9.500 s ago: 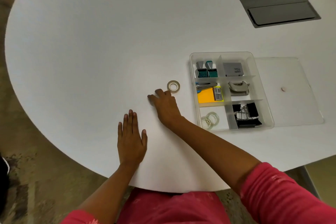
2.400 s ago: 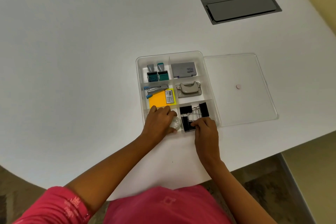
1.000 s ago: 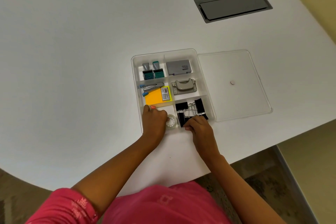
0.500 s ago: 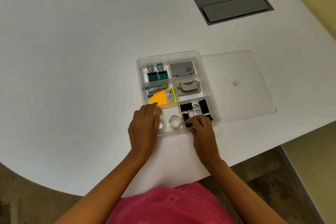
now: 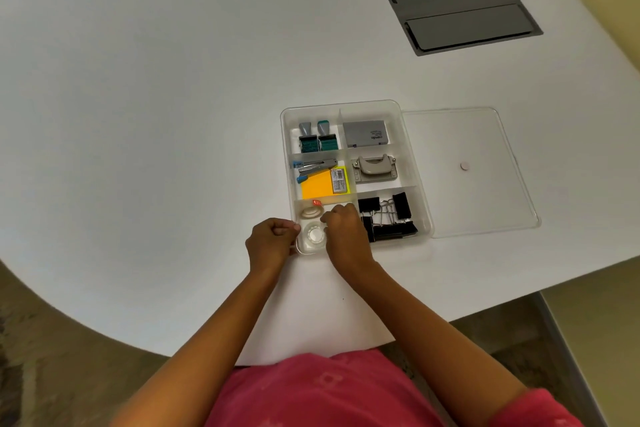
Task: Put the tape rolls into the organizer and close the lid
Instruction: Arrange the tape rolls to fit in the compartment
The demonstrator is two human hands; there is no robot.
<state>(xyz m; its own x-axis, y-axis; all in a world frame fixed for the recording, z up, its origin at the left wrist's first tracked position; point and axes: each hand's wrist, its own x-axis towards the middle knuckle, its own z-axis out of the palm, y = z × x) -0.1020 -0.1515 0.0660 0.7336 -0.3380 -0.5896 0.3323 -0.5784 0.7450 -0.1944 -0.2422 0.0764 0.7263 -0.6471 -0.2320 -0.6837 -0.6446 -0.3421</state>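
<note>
The clear organizer [image 5: 394,107] sits near the table's front edge, and its near-left compartment holds the tape. A tan tape roll [image 5: 310,212] with a red tab lies at the back of that compartment. A clear tape roll [image 5: 314,235] lies in front of it. My right hand [image 5: 344,232] reaches over this compartment, its curled fingertips pinching the clear roll's right rim. My left hand [image 5: 272,243] is curled into a fist against the organizer's near-left outer wall. The clear lid [image 5: 467,135] lies flat on the table, touching the organizer's right side.
Other compartments hold stamps [image 5: 317,142], a grey box [image 5: 367,133], a stapler on orange notes [image 5: 320,182], a hole punch [image 5: 374,168] and black binder clips [image 5: 388,218]. A grey floor-box panel [image 5: 459,9] is set into the white table [image 5: 156,114] at the far right.
My left hand has drawn out of the tape compartment to the organizer's left wall. My right hand has shifted left from the binder clips onto the clear roll. Both rolls now show.
</note>
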